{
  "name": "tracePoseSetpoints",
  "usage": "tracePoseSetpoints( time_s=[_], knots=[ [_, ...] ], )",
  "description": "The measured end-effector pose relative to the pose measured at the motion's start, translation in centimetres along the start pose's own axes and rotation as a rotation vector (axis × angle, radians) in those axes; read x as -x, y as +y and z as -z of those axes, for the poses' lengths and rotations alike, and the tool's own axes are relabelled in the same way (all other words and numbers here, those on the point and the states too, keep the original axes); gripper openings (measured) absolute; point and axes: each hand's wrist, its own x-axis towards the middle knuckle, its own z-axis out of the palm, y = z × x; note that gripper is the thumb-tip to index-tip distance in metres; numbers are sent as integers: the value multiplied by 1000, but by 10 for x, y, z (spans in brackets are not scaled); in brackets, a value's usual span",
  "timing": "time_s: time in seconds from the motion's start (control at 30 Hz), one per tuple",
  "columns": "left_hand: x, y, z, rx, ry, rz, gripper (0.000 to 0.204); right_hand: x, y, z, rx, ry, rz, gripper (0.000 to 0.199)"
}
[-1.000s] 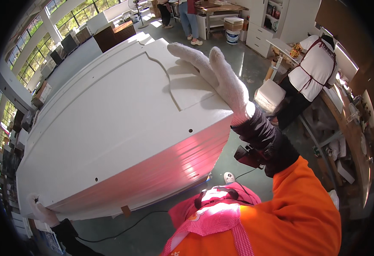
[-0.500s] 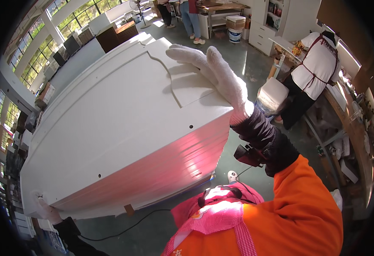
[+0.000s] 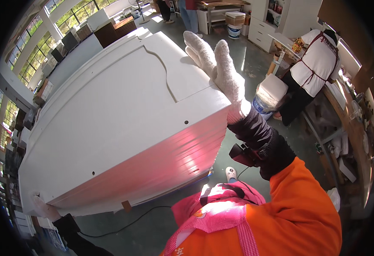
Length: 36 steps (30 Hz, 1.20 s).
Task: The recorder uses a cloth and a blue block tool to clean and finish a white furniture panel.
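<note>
1. The large white panelled piece (image 3: 123, 106) lies in front of you, filling the view's middle and left; a curved groove (image 3: 163, 66) runs across its top.
2. Your gloved right hand (image 3: 229, 81) is at the right edge of that top, near its corner, fingers straight and apart from the thumb, pinching nothing.
3. Your gloved left hand (image 3: 46, 210) is at the opposite near corner; you appear to touch it there, but I cannot tell how the fingers close.
4. The ridged near face (image 3: 165, 155) looks pink; two dark holes (image 3: 186, 122) sit along the top's near edge.
5. Below, a black cable (image 3: 127, 225) curves over the floor beside a brown flap (image 3: 126, 206).
6. To your right, a co-worker (image 3: 313, 66) leans over a workbench (image 3: 345, 115), near a covered bucket (image 3: 261, 106).
</note>
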Motion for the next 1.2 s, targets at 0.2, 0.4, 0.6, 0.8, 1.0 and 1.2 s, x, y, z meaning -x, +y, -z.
tracePoseSetpoints(
  time_s=[0.2, 0.4, 0.6, 0.8, 1.0, 1.2],
  knots=[
    [2, 32, 2, 177, 32, 65, 33, -5, -5, -2, 86, -82, -79, 76],
    [2, 44, 5, 173, -41, -16, 33, 62, -4, 0, 240, 126, -752, 60],
    [38, 135, 5, 93, 243, 14, 38, 99, -54, 9, 163, -53, -631, 45],
    [80, 361, 1, 135, 260, -350, 41, 193, -122, 133, 456, -810, -1080, 55],
    [190, 614, -19, 995, -604, -478, 29, 359, -226, 241, 930, -710, -1563, 50],
    [299, 780, -63, 310, -1773, -984, 40, 550, -361, 292, 844, -427, -2017, 52]
  ],
)
